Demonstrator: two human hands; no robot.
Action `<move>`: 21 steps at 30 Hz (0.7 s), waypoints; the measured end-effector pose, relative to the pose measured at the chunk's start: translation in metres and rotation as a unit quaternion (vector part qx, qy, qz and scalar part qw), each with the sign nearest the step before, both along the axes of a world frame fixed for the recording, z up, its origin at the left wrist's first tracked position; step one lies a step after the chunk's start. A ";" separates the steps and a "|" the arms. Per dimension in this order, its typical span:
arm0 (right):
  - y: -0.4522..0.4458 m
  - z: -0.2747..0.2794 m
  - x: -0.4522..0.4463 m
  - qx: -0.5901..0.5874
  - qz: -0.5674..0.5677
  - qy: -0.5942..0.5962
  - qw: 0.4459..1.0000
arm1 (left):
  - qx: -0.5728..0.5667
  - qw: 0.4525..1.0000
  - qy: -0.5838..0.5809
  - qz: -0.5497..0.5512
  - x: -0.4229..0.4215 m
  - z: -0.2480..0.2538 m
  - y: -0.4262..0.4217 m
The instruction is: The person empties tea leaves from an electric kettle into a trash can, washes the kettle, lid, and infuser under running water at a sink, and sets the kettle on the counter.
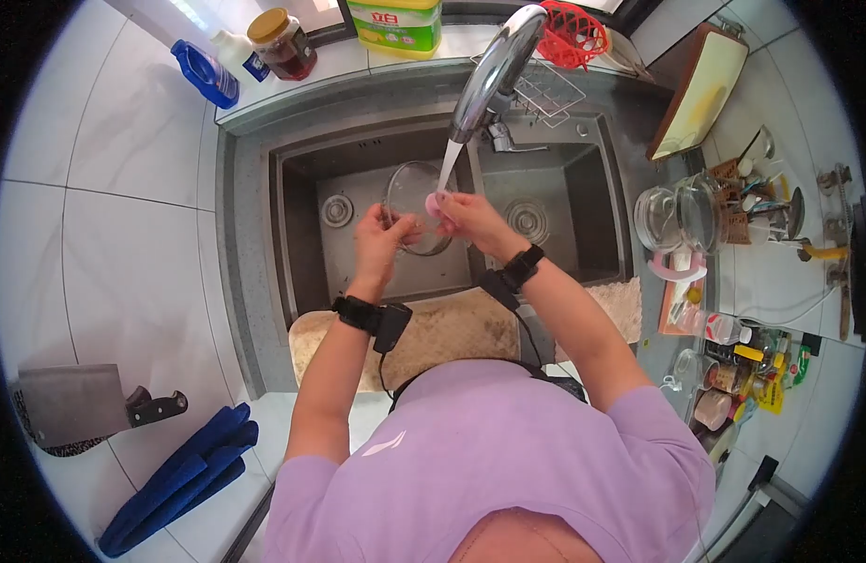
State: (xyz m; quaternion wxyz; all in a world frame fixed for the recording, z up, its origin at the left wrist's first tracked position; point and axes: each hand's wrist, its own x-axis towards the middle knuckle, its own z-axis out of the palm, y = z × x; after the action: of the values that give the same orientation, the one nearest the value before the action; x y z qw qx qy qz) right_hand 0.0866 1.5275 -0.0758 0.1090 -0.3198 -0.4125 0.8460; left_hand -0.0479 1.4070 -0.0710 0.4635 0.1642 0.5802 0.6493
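Over the double sink (358,267), my left hand (384,239) grips the left rim of a round clear glass lid or bowl (414,192), held tilted. My right hand (466,220) is at its right side, fingers closed on a small pink item (435,205), perhaps a sponge; its exact shape is partly hidden by the fingers. Water (449,164) runs from the chrome faucet (475,98) down onto the pink item and the glass. Both wrists wear black straps with small devices.
Bottles, a jar (281,47) and a yellow-green tub (395,26) line the back ledge beside a red basket (572,36). Glass bowls (700,214) and utensils stand right. A cleaver (76,403) and blue cloth (179,479) are left. Beige mats (433,338) cover the front edge.
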 end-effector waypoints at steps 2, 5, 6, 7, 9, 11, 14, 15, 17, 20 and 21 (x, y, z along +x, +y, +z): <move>0.005 -0.011 -0.002 0.034 0.019 -0.058 0.998 | 0.004 1.000 -0.004 0.010 0.006 0.002 0.002; 0.008 -0.042 0.000 -0.016 -0.013 0.006 1.000 | -0.007 1.000 0.018 0.007 0.004 0.014 0.001; 0.002 -0.036 -0.001 0.010 -0.055 0.006 0.998 | -0.015 0.999 0.030 0.002 0.002 0.016 0.000; -0.006 -0.028 -0.002 0.037 -0.097 0.006 0.995 | -0.010 1.000 0.008 0.019 0.000 0.016 -0.001; -0.012 -0.027 -0.007 0.169 -0.144 -0.010 0.975 | 0.002 0.998 -0.034 0.051 -0.001 0.012 -0.002; -0.014 -0.039 -0.011 0.372 -0.153 -0.043 0.915 | 0.008 0.998 -0.025 0.054 0.003 0.009 -0.003; -0.025 -0.009 -0.019 0.443 -0.137 -0.237 0.854 | 0.028 0.998 0.006 0.051 0.029 0.002 -0.003; -0.025 -0.012 -0.019 0.430 -0.149 -0.216 0.864 | 0.035 0.998 0.020 0.050 0.035 0.004 -0.004; -0.026 -0.022 -0.022 0.403 -0.170 -0.174 0.882 | 0.030 0.998 -0.004 0.060 0.033 0.010 -0.007; -0.019 -0.014 -0.014 0.449 -0.099 -0.110 0.881 | 0.021 0.998 -0.030 0.043 0.029 0.016 -0.011; -0.018 -0.010 -0.009 0.450 -0.077 -0.084 0.886 | 0.020 0.999 -0.037 0.035 0.026 0.016 -0.013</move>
State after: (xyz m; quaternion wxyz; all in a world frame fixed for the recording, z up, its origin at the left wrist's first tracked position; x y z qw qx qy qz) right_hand 0.0771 1.5098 -0.0854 0.2711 -0.3376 -0.7305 0.5282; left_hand -0.0216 1.3944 -0.0546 0.4581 0.1292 0.5551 0.6821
